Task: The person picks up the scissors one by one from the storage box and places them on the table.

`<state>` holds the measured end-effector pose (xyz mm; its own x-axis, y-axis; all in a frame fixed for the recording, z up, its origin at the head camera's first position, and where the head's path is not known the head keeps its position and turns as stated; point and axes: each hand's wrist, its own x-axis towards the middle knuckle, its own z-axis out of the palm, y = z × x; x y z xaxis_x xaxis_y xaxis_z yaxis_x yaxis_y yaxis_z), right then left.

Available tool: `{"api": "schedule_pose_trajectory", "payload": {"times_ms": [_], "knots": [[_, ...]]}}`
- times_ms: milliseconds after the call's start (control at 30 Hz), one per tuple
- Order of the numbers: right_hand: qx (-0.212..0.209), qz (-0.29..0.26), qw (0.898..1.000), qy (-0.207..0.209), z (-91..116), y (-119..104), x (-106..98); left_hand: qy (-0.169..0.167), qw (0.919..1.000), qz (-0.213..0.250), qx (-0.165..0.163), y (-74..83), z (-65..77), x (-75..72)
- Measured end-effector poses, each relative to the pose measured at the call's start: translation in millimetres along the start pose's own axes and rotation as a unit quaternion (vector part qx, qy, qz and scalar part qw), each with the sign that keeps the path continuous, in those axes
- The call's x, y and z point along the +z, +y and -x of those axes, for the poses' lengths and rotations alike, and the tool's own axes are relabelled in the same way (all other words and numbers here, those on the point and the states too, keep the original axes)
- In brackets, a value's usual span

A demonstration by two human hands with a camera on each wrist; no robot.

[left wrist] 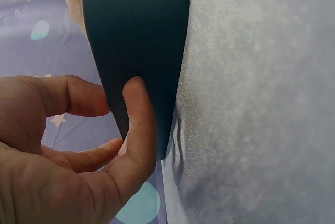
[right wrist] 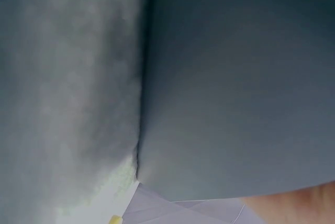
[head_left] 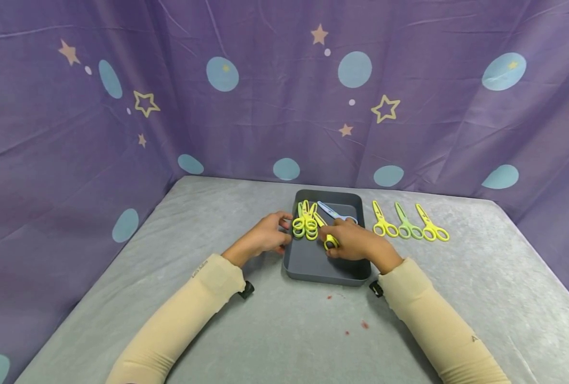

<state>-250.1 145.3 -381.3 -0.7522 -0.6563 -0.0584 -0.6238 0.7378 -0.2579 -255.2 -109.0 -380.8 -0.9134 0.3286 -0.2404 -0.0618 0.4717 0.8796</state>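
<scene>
A dark grey tray (head_left: 308, 262) sits on the cloth-covered table. My left hand (head_left: 264, 234) holds its left side; in the left wrist view one finger presses the outer wall (left wrist: 136, 30) while the others reach over the rim. Over the tray, my right hand (head_left: 355, 241) grips yellow scissors (head_left: 331, 242) by the handle end, partly covering them. Left of these, several yellow and green scissors (head_left: 306, 220) lie bunched together. Blue scissors (head_left: 330, 209) lie at the back of the tray. The right wrist view is mostly filled by the tray wall (right wrist: 235, 93).
To the right of the tray, yellow scissors (head_left: 378, 214), green scissors (head_left: 403, 217) and another yellow pair (head_left: 426, 218) lie in a row on the grey cloth (head_left: 284, 330). A purple curtain (head_left: 275, 106) with stars hangs behind and at the left.
</scene>
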Motion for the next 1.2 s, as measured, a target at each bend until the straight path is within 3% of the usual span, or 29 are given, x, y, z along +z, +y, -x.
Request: {"api": "schedule_pose_trajectory", "payload": {"times_ms": [433, 633, 967, 1200], "knots": [[-0.015, 0.029, 0.999, 0.029, 0.0, 0.5, 0.2, 0.002, 1.0000, -0.001, -0.001, 0.5, -0.2, 1.2], [0.003, 0.024, 0.999, 0.022, -0.1, 0.0, -0.5, 0.000, 1.0000, 0.000, -0.001, 0.5, 0.3, 0.8], [-0.012, 0.027, 0.999, 0.019, 0.1, 2.9, -0.8, 0.002, 1.0000, 0.001, -0.001, 0.7, -0.2, 0.8], [0.008, 0.013, 1.000, 0.008, 0.7, 4.3, -0.9, -0.001, 1.0000, 0.001, -0.002, 0.3, -0.6, 0.9]]}}
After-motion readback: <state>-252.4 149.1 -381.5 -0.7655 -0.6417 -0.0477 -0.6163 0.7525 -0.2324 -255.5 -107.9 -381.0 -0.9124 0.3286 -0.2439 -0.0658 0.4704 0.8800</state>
